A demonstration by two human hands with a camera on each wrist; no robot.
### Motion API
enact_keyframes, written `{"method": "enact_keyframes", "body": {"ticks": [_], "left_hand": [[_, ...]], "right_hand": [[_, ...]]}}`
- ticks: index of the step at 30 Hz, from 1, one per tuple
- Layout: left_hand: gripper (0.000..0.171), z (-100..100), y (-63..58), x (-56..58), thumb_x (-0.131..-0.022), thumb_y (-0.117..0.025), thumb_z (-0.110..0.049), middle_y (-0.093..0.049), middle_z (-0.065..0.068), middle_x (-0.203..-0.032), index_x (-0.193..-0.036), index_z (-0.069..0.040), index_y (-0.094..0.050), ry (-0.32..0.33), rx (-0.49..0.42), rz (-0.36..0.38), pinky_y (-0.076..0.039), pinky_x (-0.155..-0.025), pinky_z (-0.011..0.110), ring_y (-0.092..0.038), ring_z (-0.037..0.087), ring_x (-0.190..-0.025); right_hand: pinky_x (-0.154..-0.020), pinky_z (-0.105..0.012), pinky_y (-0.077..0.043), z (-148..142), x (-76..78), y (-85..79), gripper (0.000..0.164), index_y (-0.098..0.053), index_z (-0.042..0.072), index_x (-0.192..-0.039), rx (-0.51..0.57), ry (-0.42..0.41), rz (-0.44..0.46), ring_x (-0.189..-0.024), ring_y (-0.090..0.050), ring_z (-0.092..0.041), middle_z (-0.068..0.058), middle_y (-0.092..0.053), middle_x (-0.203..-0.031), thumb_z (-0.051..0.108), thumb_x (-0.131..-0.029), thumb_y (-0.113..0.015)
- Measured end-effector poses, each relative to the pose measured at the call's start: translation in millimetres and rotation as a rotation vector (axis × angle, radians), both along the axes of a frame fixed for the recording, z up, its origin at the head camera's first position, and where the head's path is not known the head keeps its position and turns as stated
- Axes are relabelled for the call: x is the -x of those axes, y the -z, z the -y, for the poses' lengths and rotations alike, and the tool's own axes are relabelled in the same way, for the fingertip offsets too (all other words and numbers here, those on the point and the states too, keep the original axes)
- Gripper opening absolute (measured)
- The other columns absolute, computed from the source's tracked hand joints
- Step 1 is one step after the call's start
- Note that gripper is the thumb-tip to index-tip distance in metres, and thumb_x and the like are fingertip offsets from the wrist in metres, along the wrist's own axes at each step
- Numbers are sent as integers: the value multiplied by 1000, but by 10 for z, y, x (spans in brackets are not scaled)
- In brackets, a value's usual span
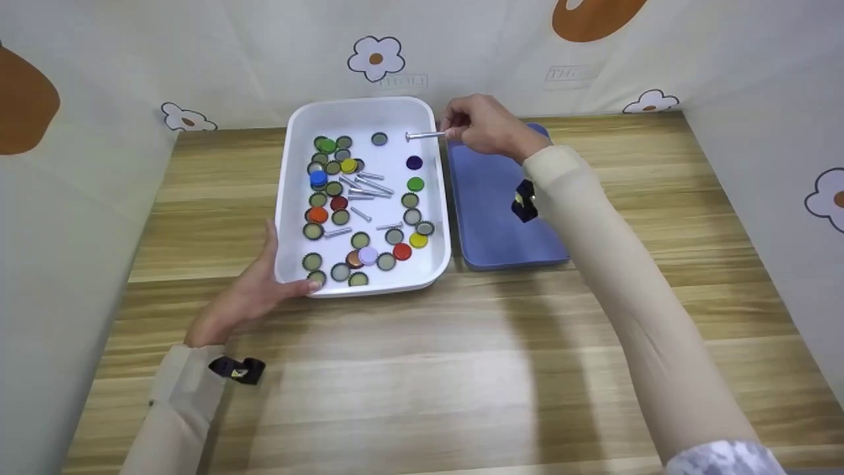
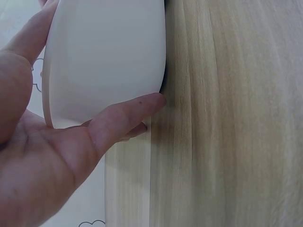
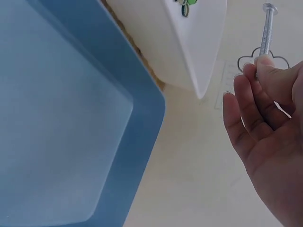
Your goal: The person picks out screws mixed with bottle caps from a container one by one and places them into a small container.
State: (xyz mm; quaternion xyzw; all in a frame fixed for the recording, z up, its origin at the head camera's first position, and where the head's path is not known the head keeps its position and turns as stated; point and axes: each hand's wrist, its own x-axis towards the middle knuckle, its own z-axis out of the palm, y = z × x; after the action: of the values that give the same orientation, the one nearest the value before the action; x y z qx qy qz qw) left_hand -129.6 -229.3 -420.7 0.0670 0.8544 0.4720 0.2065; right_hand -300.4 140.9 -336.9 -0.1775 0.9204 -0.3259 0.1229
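Observation:
My right hand (image 1: pixel 484 125) pinches a long silver bolt (image 1: pixel 425 135) by its threaded end, between thumb and index finger. The bolt's flat round head points left, above the right rim of a white tray (image 1: pixel 443 244). In the right wrist view the bolt (image 3: pixel 268 30) points upward from the fingertips, with the other fingers loosely bent. My left hand (image 1: pixel 260 287) grips the tray's near left corner, thumb over the rim. Fingers lie along the outer wall in the left wrist view. Inside the tray are several bolts (image 1: pixel 374 186) and many bottle caps (image 1: pixel 402 251), some coloured, some inside-up.
A blue tray (image 1: pixel 514 198) stands close to the right of the white tray, partly under my right forearm. Both sit on a wood-grain table (image 1: pixel 409 376). Pale flower-printed sheeting (image 1: pixel 277 53) rises behind and at both sides.

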Motion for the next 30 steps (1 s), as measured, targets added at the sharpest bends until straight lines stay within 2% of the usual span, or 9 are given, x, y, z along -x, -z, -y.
{"method": "enact_keyframes", "body": {"ticks": [5,13,23,30], "left_hand": [[128,9,3,-5,-88,-77,-27,-21,19,-166,-154,-27,33,-2,-1,4,-11,-128,55,-36,41,-147],[125,7,-6,11,-90,-75,-25,-20,15,-168,-153,-35,32,-13,25,34,-12,-127,54,-34,40,-148],[125,-8,29,9,-90,-75,-27,-22,16,-167,-152,-33,33,-11,32,48,-14,-127,54,-36,39,-147],[125,13,14,0,-88,-77,-25,-25,18,-165,-155,-33,27,-6,16,9,-18,-126,55,-40,40,-144]], "right_hand": [[-77,-24,-47,-153,21,69,16,-66,4,-110,-1,60,-3,-92,-52,-17,-2,-57,-97,11,-101,-55],[-80,-25,-47,-387,39,183,17,-65,3,-112,3,129,-8,-96,-51,-19,-4,-56,-101,11,-102,-53],[-79,-26,-45,-537,72,368,18,-66,0,-111,18,136,-32,-93,-52,-18,-6,-59,-100,9,-102,-53],[-77,-26,-43,-559,74,480,15,-68,-1,-104,14,174,-63,-89,-52,-18,-8,-61,-97,6,-100,-56]]}}
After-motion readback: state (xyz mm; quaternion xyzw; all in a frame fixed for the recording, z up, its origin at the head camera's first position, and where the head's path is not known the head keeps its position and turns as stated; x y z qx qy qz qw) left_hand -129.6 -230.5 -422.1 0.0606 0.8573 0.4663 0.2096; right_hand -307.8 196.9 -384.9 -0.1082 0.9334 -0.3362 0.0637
